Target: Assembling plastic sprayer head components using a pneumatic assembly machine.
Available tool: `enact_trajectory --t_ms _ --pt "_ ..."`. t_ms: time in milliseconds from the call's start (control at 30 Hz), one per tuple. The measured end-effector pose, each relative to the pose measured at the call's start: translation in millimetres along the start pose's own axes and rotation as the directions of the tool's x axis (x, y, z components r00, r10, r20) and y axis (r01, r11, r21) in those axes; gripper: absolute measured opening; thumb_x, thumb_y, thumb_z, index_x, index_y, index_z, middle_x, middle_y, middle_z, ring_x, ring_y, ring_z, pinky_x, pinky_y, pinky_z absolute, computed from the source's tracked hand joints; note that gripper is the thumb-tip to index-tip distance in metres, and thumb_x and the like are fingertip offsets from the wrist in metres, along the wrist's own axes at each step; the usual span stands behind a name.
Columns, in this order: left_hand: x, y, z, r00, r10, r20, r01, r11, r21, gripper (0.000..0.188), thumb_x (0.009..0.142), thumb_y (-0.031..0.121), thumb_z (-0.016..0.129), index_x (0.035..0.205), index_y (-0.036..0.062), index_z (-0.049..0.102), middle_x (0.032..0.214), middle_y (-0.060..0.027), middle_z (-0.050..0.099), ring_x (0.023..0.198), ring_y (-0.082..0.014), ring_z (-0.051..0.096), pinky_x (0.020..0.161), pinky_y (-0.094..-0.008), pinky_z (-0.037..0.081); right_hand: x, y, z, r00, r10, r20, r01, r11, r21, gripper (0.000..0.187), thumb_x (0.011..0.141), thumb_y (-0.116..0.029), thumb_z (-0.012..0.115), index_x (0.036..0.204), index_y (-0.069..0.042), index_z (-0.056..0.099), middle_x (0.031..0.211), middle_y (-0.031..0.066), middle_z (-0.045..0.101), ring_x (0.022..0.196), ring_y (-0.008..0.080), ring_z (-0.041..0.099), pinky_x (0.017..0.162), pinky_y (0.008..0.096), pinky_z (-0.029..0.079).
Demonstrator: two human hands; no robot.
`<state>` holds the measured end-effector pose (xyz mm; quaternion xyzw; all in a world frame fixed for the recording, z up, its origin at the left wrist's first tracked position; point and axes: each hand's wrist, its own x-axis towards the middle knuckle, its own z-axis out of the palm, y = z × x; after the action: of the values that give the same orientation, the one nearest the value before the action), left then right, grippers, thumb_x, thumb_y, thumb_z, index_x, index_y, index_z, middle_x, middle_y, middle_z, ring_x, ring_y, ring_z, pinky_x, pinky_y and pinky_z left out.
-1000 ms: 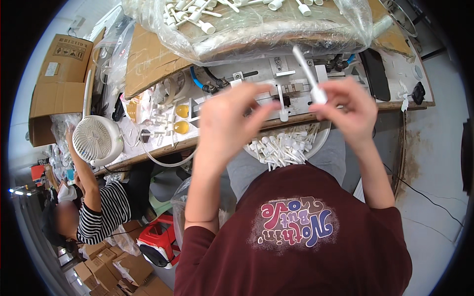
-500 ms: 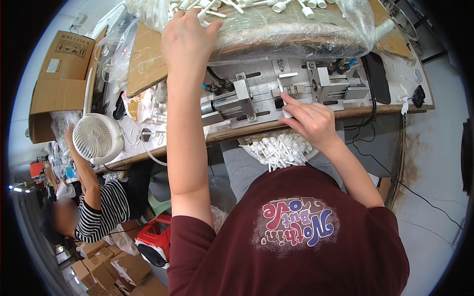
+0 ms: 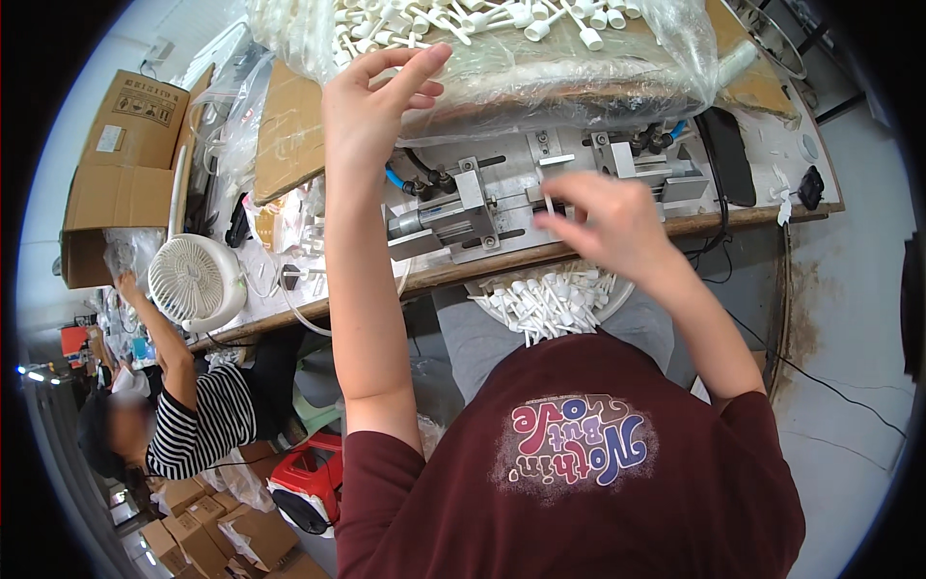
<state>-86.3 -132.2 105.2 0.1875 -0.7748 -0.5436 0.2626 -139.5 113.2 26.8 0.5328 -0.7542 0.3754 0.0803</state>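
White pieces (image 3: 522,15) show more; left hand (image 3: 371,104) has withdrawn.

A workbench (image 3: 772,154) with a whitish top and a worn brown front edge runs beneath both hands. Under the right fingers (image 3: 567,230) sits a metal fixture (image 3: 471,203), its cylinder assemblies to either side of them. Below the left fingers (image 3: 420,72) and off to their left spreads a cardboard sheet (image 3: 289,121); whether it touches the top everywhere is hard to tell. Well right of the right fingers lie a flat black slab (image 3: 728,159), a pale round cap (image 3: 808,147) and a small black object (image 3: 812,188). Left of and nearer than the left fingers are a white fan (image 3: 198,285) and a small dark block (image 3: 289,277).
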Motion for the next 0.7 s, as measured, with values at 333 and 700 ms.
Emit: enact_trajectory --t_ms 333,700 --pt "-111 3 41 0.921 0.317 0.227 -0.362 0.912 0.195 0.03 0.075 0.0 0.08 0.104 0.0011 0.073 0.12 -0.0119 0.066 0.091 -0.0178 0.071 0.075 -0.0289 0.061 182 86 -6 0.971 -0.157 0.181 0.234 0.774 -0.588 0.017 0.083 -0.013 0.064 0.097 -0.004 0.064 0.101 0.0143 0.066 0.11 0.0302 0.063 0.085 0.0389 0.053" --pt "-156 -68 81 0.845 0.445 0.297 -0.535 0.67 0.515 0.028 0.078 0.011 0.077 0.105 0.0071 0.072 0.119 -0.0056 0.07 0.075 -0.0216 0.07 0.066 -0.0317 0.055 171 70 -38 0.897 -0.035 0.44 0.301 0.777 -0.553 0.034 0.079 -0.005 0.066 0.112 -0.008 0.066 0.108 0.0165 0.061 0.098 0.0346 0.065 0.08 0.043 0.053"
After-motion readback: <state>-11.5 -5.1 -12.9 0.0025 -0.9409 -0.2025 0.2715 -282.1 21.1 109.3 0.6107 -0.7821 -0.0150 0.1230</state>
